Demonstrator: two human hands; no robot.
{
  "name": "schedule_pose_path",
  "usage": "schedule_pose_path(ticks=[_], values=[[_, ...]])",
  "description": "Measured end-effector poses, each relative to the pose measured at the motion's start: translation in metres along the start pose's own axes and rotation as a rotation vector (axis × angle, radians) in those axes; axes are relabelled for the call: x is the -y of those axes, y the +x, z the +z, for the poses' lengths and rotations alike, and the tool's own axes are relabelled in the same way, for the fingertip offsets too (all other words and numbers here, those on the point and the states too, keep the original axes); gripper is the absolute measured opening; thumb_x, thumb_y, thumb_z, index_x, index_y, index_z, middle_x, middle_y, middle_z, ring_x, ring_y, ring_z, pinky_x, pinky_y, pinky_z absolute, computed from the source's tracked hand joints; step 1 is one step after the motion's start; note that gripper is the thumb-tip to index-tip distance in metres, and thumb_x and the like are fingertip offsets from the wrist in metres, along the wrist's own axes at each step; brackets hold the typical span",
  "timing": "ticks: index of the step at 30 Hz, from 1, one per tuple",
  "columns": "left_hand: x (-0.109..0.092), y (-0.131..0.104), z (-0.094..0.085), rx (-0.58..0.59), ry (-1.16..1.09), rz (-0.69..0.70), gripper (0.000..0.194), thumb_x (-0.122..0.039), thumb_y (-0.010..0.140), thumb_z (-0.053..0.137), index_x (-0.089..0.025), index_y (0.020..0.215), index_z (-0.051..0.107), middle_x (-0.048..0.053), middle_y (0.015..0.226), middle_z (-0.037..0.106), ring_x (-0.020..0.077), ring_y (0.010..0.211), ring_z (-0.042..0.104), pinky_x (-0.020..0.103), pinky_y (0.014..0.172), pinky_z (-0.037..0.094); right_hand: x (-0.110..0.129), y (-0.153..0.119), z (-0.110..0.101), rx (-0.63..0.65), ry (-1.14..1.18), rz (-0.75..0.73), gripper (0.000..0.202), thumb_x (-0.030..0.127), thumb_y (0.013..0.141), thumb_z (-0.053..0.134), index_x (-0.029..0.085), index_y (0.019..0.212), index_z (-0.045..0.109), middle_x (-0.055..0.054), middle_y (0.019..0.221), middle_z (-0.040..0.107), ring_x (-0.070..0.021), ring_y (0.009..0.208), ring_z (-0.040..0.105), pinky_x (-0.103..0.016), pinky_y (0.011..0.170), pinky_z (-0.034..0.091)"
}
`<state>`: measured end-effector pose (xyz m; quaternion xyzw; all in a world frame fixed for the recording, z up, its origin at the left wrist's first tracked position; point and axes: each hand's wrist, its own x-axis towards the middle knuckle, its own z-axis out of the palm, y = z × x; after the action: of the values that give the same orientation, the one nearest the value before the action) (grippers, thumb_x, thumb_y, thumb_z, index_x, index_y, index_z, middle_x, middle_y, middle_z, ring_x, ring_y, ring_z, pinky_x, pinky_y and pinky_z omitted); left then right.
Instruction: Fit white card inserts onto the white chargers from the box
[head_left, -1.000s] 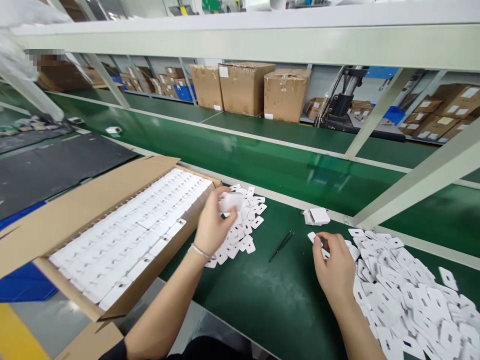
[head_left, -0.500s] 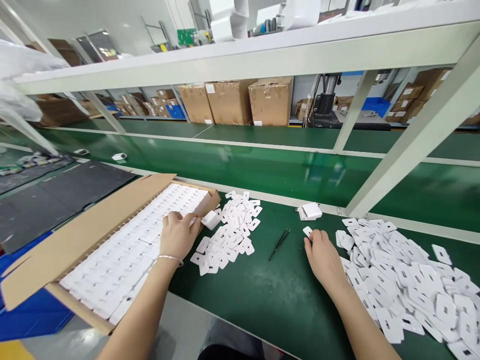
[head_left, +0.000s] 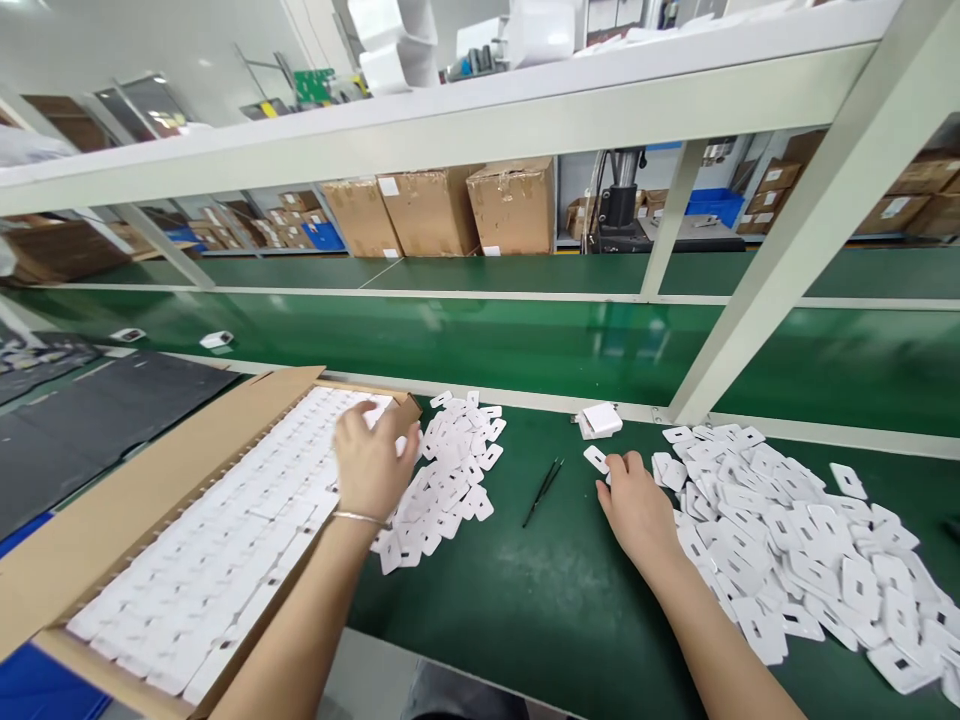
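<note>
My left hand [head_left: 373, 455] is over the far end of a cardboard box [head_left: 56, 640] filled with rows of white pieces [head_left: 225, 530]. Its fingers are bent, and what lies between them is hard to make out. My right hand [head_left: 636, 500] pinches a small white plate [head_left: 597, 459] with a dark slot, just above the green table. Between the hands lie a pile of white plates [head_left: 450, 470] and black tweezers [head_left: 543, 492]. A larger pile of the plates [head_left: 810, 540] spreads beside my right forearm. White adapter-like pieces [head_left: 600, 420] sit beyond my right hand.
A pale shelf frame [head_left: 450, 135] crosses above the table, with a slanted post [head_left: 750, 290] at the right. Behind it runs a green surface [head_left: 450, 330] with large cartons [head_left: 514, 205] farther back. A dark mat [head_left: 90, 430] lies at the left.
The view has shifted. My left hand has moved from beside a white block at the box's edge to over the box, and that block is no longer seen there. My right hand still holds the plate.
</note>
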<state>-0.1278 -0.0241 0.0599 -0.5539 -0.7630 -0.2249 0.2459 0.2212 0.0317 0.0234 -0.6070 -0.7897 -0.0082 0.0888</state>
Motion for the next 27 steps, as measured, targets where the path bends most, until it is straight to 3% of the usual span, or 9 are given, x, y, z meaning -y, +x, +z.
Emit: schedule_pose_path(ticks=[3, 6, 8, 10, 14, 17, 20, 24, 27], values=[[-0.074, 0.001, 0.006, 0.013, -0.274, 0.255, 0.031, -0.032, 0.100, 0.057, -0.017, 0.123, 0.070, 0.020, 0.126, 0.058, 0.0357, 0.118, 0.057, 0.052, 0.101, 0.050, -0.002, 0.001, 0.005, -0.041, 0.007, -0.024, 0.008, 0.021, 0.099, 0.064, 0.018, 0.107, 0.063, -0.011, 0.104, 0.062, -0.0231, 0.081, 0.067, -0.029, 0.051, 0.038], [-0.151, 0.004, 0.023, 0.191, -0.476, 0.425, 0.042, -0.034, 0.094, 0.068, -0.019, 0.133, 0.061, 0.016, 0.129, 0.061, 0.0326, 0.119, 0.059, 0.046, 0.104, 0.050, -0.004, 0.005, 0.010, -0.120, 0.028, -0.066, 0.023, 0.029, 0.097, 0.069, 0.016, 0.116, 0.065, -0.014, 0.109, 0.064, -0.0284, 0.092, 0.067, -0.033, 0.062, 0.048], [-0.189, 0.011, 0.040, 0.349, -0.535, 0.400, 0.059, -0.041, 0.084, 0.082, -0.016, 0.132, 0.059, 0.019, 0.136, 0.060, 0.0379, 0.129, 0.056, 0.051, 0.108, 0.048, -0.007, 0.009, 0.012, -0.142, 0.050, -0.083, 0.027, 0.028, 0.096, 0.071, 0.014, 0.118, 0.066, -0.015, 0.110, 0.064, -0.0309, 0.098, 0.066, -0.036, 0.069, 0.051], [-0.212, 0.018, 0.057, 0.451, -0.578, 0.328, 0.060, -0.040, 0.074, 0.090, -0.014, 0.121, 0.061, 0.020, 0.130, 0.063, 0.0411, 0.126, 0.060, 0.054, 0.105, 0.050, -0.009, 0.012, 0.013, -0.140, 0.081, -0.083, 0.021, 0.023, 0.095, 0.070, 0.013, 0.114, 0.068, -0.015, 0.109, 0.066, -0.0308, 0.098, 0.065, -0.037, 0.073, 0.051], [-0.220, 0.020, 0.077, 0.454, -0.690, 0.255, 0.038, -0.027, 0.081, 0.084, -0.019, 0.109, 0.059, 0.014, 0.121, 0.069, 0.0341, 0.117, 0.068, 0.051, 0.100, 0.053, -0.012, 0.016, 0.013, -0.129, 0.101, -0.104, 0.007, 0.016, 0.097, 0.066, 0.016, 0.102, 0.071, -0.010, 0.102, 0.068, -0.0274, 0.096, 0.065, -0.036, 0.077, 0.049], [-0.210, 0.013, 0.075, 0.409, -0.778, 0.220, 0.038, -0.023, 0.084, 0.078, -0.022, 0.112, 0.053, 0.011, 0.125, 0.068, 0.0290, 0.121, 0.068, 0.047, 0.103, 0.053, -0.011, 0.015, 0.012, -0.118, 0.107, -0.117, 0.013, 0.014, 0.100, 0.059, 0.017, 0.093, 0.070, -0.008, 0.095, 0.069, -0.0248, 0.093, 0.065, -0.035, 0.080, 0.048], [-0.195, 0.004, 0.061, 0.306, -0.976, 0.179, 0.037, -0.023, 0.084, 0.076, -0.022, 0.109, 0.049, 0.012, 0.126, 0.067, 0.0272, 0.123, 0.068, 0.046, 0.105, 0.053, -0.007, 0.011, 0.010, -0.115, 0.129, -0.128, 0.008, 0.023, 0.100, 0.064, 0.017, 0.099, 0.070, -0.009, 0.099, 0.069, -0.0260, 0.095, 0.065, -0.036, 0.081, 0.048], [-0.174, -0.010, 0.034, 0.177, -1.283, 0.132, 0.039, -0.019, 0.085, 0.073, -0.023, 0.112, 0.045, 0.014, 0.130, 0.065, 0.0260, 0.128, 0.066, 0.047, 0.107, 0.054, 0.001, 0.005, 0.008, -0.124, 0.135, -0.170, 0.033, 0.045, 0.092, 0.076, 0.017, 0.107, 0.066, -0.010, 0.104, 0.067, -0.0291, 0.094, 0.063, -0.039, 0.079, 0.047], [-0.163, -0.023, 0.015, 0.192, -1.392, 0.126, 0.042, -0.014, 0.086, 0.072, -0.024, 0.114, 0.042, 0.015, 0.134, 0.065, 0.0253, 0.131, 0.064, 0.048, 0.107, 0.054, 0.004, 0.004, 0.010, -0.117, 0.118, -0.203, 0.021, 0.037, 0.095, 0.072, 0.019, 0.097, 0.063, -0.008, 0.098, 0.067, -0.0269, 0.090, 0.062, -0.036, 0.075, 0.045]])
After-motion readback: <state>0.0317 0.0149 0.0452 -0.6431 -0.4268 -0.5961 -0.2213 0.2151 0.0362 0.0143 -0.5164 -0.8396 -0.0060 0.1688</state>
